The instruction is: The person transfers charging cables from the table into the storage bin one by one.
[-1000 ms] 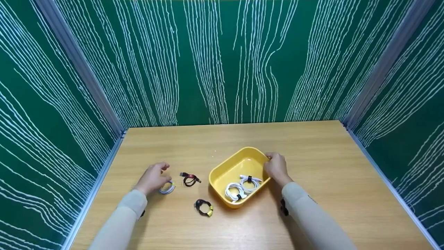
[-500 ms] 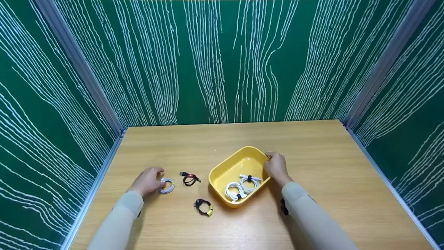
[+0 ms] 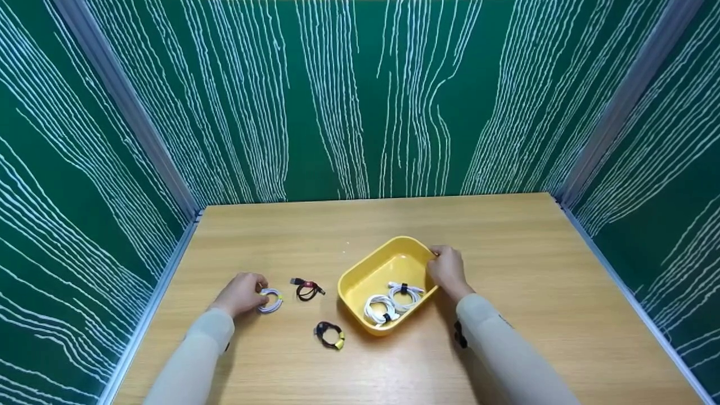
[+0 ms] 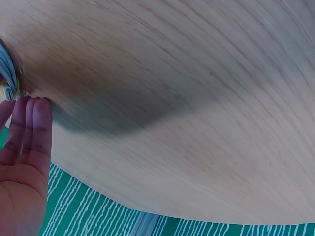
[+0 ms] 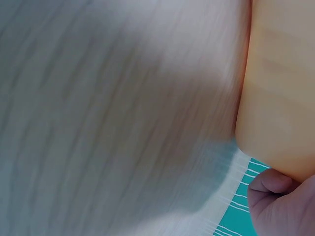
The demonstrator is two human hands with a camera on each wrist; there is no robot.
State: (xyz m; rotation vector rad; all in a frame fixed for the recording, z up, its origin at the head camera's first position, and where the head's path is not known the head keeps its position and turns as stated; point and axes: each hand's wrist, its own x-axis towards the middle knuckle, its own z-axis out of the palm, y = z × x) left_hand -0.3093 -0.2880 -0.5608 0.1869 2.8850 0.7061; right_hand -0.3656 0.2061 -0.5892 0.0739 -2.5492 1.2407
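Note:
At the left of the head view my left hand (image 3: 242, 293) pinches the near-left side of a coiled white cable (image 3: 273, 305) with a yellow tie. The same coil (image 4: 7, 71) shows at the left wrist view's edge, beside my fingertips (image 4: 42, 105). My right hand (image 3: 448, 271) grips the right rim of a yellow plastic bin (image 3: 365, 275), which sits at an angle on the table. Inside it lie two white coiled cables, one (image 3: 376, 306) in front of the other (image 3: 415, 297), both with black ties. In the right wrist view the curled fingers (image 5: 268, 184) meet the bin's wall (image 5: 280, 88).
Between the left hand and the bin lie a dark coiled USB cable with a red tie (image 3: 307, 289) and, nearer, a black coiled cable with a yellow tie (image 3: 329, 336). The wooden table (image 3: 270, 230) is bounded by green walls (image 3: 371, 112) with white lines.
My left hand has lowered and drawn back slightly to the white cable, its fingers closing in toward the thumb. The right hand and the bin have stayed in place.

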